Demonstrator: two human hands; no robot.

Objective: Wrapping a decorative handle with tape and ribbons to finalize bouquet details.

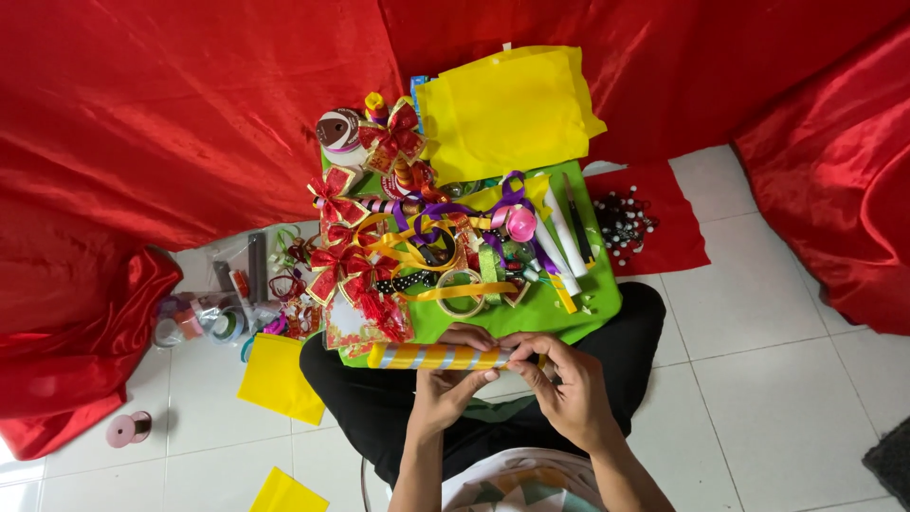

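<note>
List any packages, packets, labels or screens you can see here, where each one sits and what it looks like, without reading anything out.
Clear plastic packet: front left corner of the green board, flat rectangle, red and gold bows inside.
Blue packet: behind the yellow paper, only a narrow blue edge shows.
Clear bags: on the floor to the left, crumpled, holding tape rolls.
Striped roll: in both hands, a tube wrapped in yellow and silver.
No screens or signs in view.
</note>
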